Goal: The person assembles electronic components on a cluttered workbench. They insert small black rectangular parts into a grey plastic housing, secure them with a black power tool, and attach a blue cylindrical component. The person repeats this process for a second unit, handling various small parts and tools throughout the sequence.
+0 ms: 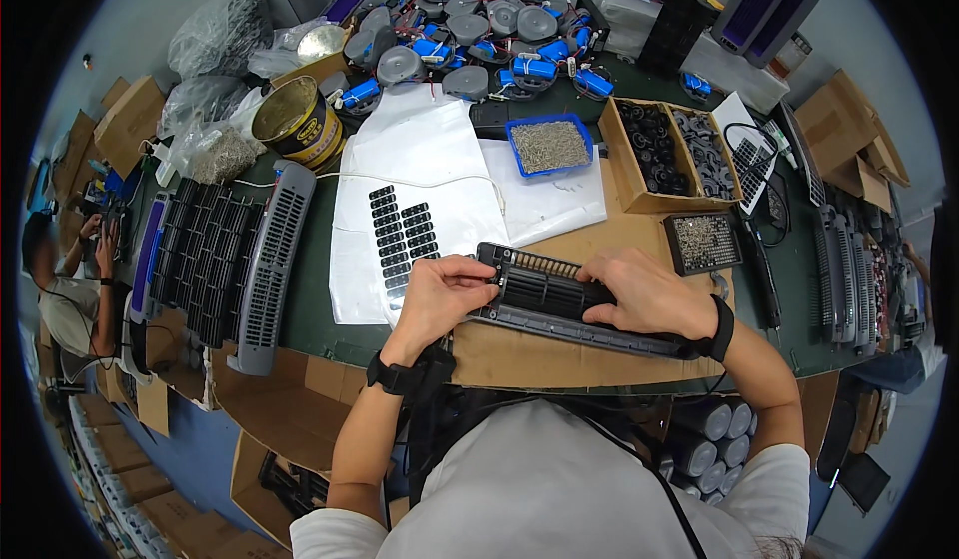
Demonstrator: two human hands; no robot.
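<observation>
A long black slatted plastic housing (544, 294) lies on the brown cardboard sheet (529, 364) in front of me, tilted slightly down to the right. My left hand (447, 294) is at its left end, thumb and fingertips pinched together over the corner; whatever they pinch is too small to make out. My right hand (639, 294) grips the housing's right part, fingers on the far edge and thumb on the slats. Just beyond the left hand, a white sheet (450, 179) carries rows of black stickers (403, 229).
A blue tray of screws (549, 146), a divided wooden box of black parts (654, 154) and a black tray (702, 242) stand beyond the housing. Grey slatted panels (270, 269) stand left; a yellow-black bucket (300, 124) and piled grey-blue units (470, 29) lie behind. Another person (75, 289) works far left.
</observation>
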